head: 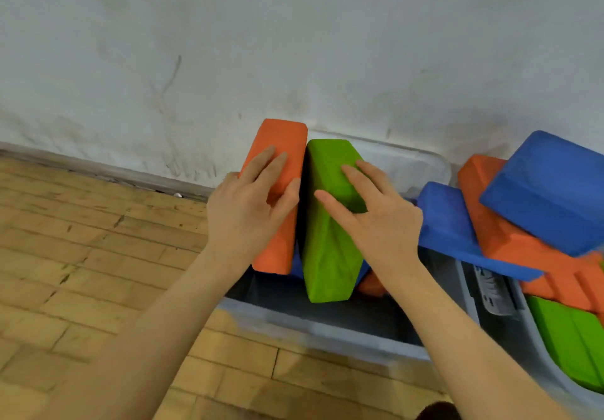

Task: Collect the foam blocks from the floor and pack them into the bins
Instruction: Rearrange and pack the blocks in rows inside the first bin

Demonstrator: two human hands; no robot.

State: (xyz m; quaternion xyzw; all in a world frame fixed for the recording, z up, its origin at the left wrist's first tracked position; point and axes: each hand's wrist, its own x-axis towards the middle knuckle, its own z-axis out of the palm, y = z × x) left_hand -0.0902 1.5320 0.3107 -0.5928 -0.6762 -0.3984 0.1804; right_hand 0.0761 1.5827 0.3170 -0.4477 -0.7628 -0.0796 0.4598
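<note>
Both forearms come in bare from 6 o'clock and converge over the near bin, left from 7 o'clock, right from 5 o'clock. Left hand (251, 207) lies palm-down on the orange foam block (277, 197), fingers straight and pointing to 1 o'clock across its top face, thumb wrapped onto the block's right edge; reads as a flat press with a light clamp, not a full grasp. Right hand (369, 213) rests on the green foam block (330, 240), fingers spread and mostly straight toward 11 o'clock, thumb out to the left on the top face; released, pressing rather than gripping. Orange and green blocks stand on edge side by side, touching along their long faces, both poking up above the rim of the grey plastic bin (327, 325), tilted slightly away toward the wall. Blue foam is just visible under them inside the bin, plus a bit of another orange piece at the green block's lower right. At 3 o'clock a second bin (562, 374) is heaped: blue wedge block (451, 226), long orange block (510, 236), large blue block (552, 197) on top, green blocks (568, 341) low inside. Bins sit against a scuffed white wall (228, 43) on a wooden floor (81, 256).
</note>
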